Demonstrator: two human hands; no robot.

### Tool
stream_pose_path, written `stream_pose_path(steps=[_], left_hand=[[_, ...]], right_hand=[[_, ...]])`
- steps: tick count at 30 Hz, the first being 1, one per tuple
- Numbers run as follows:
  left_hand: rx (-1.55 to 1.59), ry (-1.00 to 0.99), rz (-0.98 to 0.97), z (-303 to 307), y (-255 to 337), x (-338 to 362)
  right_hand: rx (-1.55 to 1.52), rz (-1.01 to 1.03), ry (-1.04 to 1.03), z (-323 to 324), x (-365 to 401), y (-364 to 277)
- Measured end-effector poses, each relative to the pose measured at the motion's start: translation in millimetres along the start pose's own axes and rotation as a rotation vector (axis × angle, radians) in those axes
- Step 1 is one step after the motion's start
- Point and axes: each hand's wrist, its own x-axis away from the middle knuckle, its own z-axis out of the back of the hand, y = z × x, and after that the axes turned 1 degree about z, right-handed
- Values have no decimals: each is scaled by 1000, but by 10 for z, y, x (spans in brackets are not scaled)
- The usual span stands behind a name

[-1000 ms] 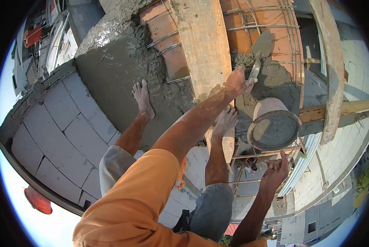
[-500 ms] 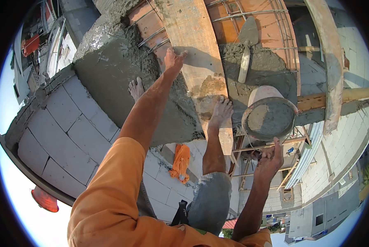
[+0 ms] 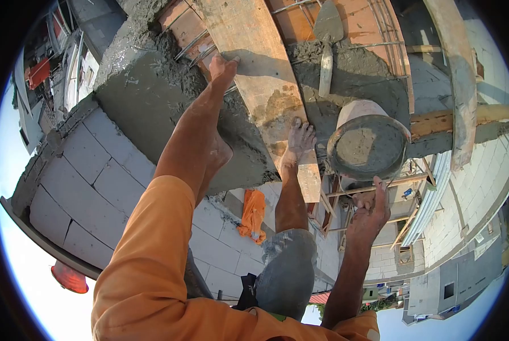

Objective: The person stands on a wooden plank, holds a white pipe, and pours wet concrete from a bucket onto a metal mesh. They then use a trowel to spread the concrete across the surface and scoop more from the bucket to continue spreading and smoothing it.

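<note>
My left hand (image 3: 223, 67) hovers at the left edge of a long wooden plank (image 3: 251, 34), thumb and fingers apart, holding nothing. My right hand (image 3: 370, 209) is closed below a bucket (image 3: 351, 116) of wet grey mortar, with its fingers curled at the bucket's thin handle; the grip itself is partly hidden. The bucket tilts so that its mouth faces me. My bare right foot (image 3: 300, 139) stands on the plank. My left foot (image 3: 219, 152) is raised, partly hidden behind my left arm. A trowel (image 3: 328, 25) lies on mortar right of the plank.
Wet concrete (image 3: 146, 108) spreads left of the plank, beside a pale block wall (image 3: 87, 182). Steel bars (image 3: 379, 28) cross the formwork at the top. An orange cloth (image 3: 253, 213) lies below. At right, beyond a wooden beam (image 3: 459, 74), the scene drops to lower walls.
My left foot has lifted off the wet concrete and come back toward me. My left hand has shifted left to the plank's edge. The bucket and my right hand have shifted slightly.
</note>
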Motion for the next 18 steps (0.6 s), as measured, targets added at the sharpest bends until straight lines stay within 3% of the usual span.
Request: stream_pose_path(steps=[5, 6, 11, 13, 15, 18], left_hand=[[-23, 24, -13, 15, 36, 15], [-16, 11, -11, 9, -16, -20], [10, -17, -25, -79, -276, -263], [-42, -89, 26, -18, -217, -219], [487, -222, -43, -33, -260, -171], [681, -317, 47, 18, -246, -129]], right_hand=[[185, 208, -32, 26, 9, 30], [-39, 27, 12, 26, -6, -24], [-34, 6, 15, 40, -22, -12], [174, 206, 11, -1, -10, 37], [172, 187, 0, 2, -12, 40], [89, 93, 40, -40, -25, -11]])
